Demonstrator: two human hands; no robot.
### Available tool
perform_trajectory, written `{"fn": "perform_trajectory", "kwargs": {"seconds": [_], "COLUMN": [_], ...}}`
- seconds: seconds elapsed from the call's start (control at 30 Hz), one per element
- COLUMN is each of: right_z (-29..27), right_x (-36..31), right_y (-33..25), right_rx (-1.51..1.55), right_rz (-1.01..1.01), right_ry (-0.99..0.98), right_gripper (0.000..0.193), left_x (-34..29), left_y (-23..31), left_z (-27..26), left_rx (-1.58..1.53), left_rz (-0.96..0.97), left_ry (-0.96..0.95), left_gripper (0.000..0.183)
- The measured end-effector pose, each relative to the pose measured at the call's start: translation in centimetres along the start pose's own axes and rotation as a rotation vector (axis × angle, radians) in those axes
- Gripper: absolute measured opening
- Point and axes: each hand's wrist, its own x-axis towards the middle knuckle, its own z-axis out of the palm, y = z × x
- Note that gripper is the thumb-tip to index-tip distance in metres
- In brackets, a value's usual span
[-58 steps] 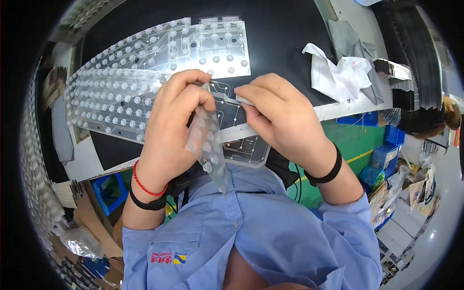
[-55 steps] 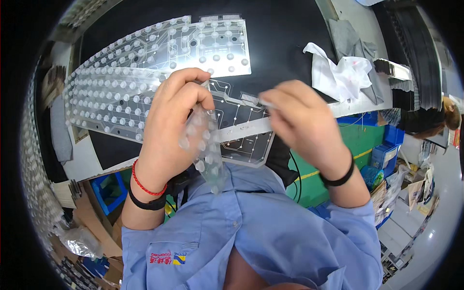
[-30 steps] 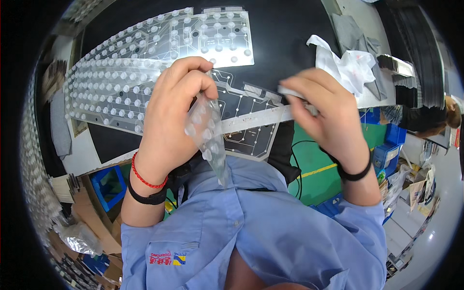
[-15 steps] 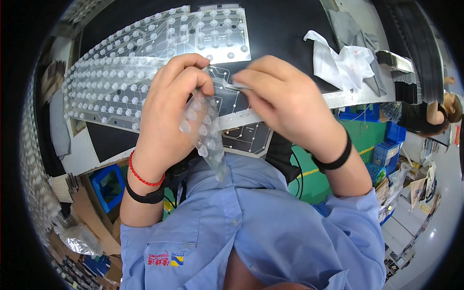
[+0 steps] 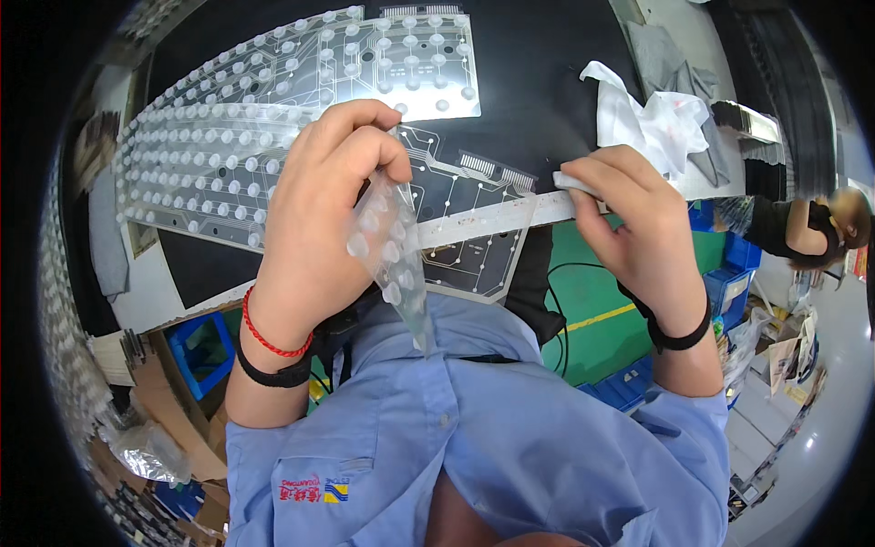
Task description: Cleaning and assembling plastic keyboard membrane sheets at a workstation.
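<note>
My left hand (image 5: 319,219) pinches the folded-back edge of a clear sheet (image 5: 394,260) dotted with translucent rubber domes. The rest of that sheet lies to the left, under and beyond the hand. From beneath the lifted corner shows a clear keyboard membrane (image 5: 456,202) with printed circuit lines and a striped connector tail. Its near part hangs over the table edge. Right of it, apart from the film, my right hand (image 5: 643,219) holds a small pale grey pad (image 5: 574,185) between thumb and fingers; I cannot tell what it is made of.
Another domed membrane (image 5: 392,96) lies at the back of the black table mat (image 5: 538,68). A crumpled white cloth (image 5: 652,123) and a grey cloth (image 5: 661,59) lie back right. Blue bins (image 5: 729,284) stand below right. Farther right is another person (image 5: 811,228).
My right hand, with the pale pad, has moved right, away from the film, uncovering its connector tail. My left hand keeps its grip on the domed sheet, almost unmoved.
</note>
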Motion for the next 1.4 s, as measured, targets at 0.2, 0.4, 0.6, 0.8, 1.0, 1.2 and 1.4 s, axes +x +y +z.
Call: {"fn": "perform_trajectory", "kwargs": {"seconds": [0.2,0.4,0.6,0.8,1.0,1.2,1.4], "right_z": [3.2,0.4,2.3,1.3,3.9,2.0,3.1], "right_x": [2.2,-1.7,-0.4,0.1,2.3,1.1,2.1], "right_y": [-1.7,-0.1,-0.7,-0.5,-1.5,-0.8,-1.5], "right_rx": [0.101,0.095,0.071,0.098,-0.005,0.04,-0.033], "right_rz": [-0.138,0.028,-0.049,-0.063,-0.118,-0.077,-0.096], "right_ry": [0.016,0.051,0.055,0.103,0.084,0.099,0.057], "right_gripper": [0.027,0.026,0.029,0.029,0.027,0.028,0.023], "left_x": [0.0,0.2,0.0,0.2,-0.1,0.1,-0.1], "left_y": [0.0,0.0,-0.1,0.3,-0.1,0.4,0.1], "left_z": [-0.1,0.2,0.1,0.2,0.2,0.2,0.3], "left_rx": [-0.007,0.0,-0.014,-0.03,0.018,0.009,0.044], "left_rz": [-0.012,-0.001,-0.005,-0.018,0.016,-0.024,0.018], "left_ry": [-0.034,-0.018,-0.019,-0.022,-0.023,-0.043,0.0], "left_gripper": [0.019,0.019,0.019,0.02,0.018,0.021,0.019]}}
